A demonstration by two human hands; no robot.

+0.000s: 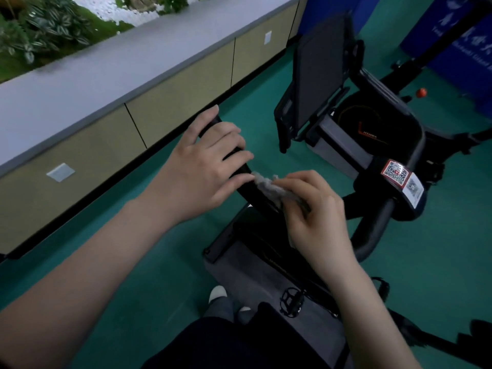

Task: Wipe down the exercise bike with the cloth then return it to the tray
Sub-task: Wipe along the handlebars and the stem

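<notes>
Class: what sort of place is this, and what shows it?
Probably a gym or fitness room: black exercise bikes stand on green flooring beside a long counter.

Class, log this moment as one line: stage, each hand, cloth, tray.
stage: wiping handlebar | left hand: rests on handlebar | right hand: holds cloth against handlebar | tray: not in view
</notes>
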